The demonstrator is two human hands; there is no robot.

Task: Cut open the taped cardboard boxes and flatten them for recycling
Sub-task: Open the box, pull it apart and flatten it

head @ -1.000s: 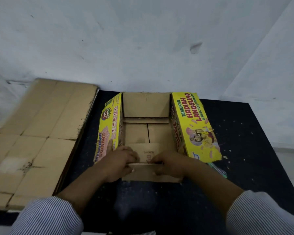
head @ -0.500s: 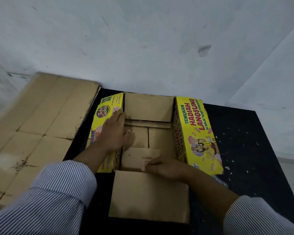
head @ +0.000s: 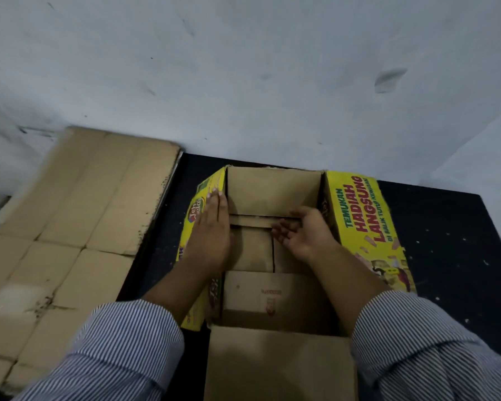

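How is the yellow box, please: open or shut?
Open: the yellow box has its flaps folded outward, and its bare inside shows.

Two bare forearms, left sleeve (head: 119,342) and right sleeve (head: 428,342) both pushed up, white with fine dark pinstripes

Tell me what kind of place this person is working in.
Probably a plain back room or storage corner, though that is a guess. It has a bare whitewashed wall, a dark speckled table set against it, and flattened cardboard lying left of an opened yellow box.
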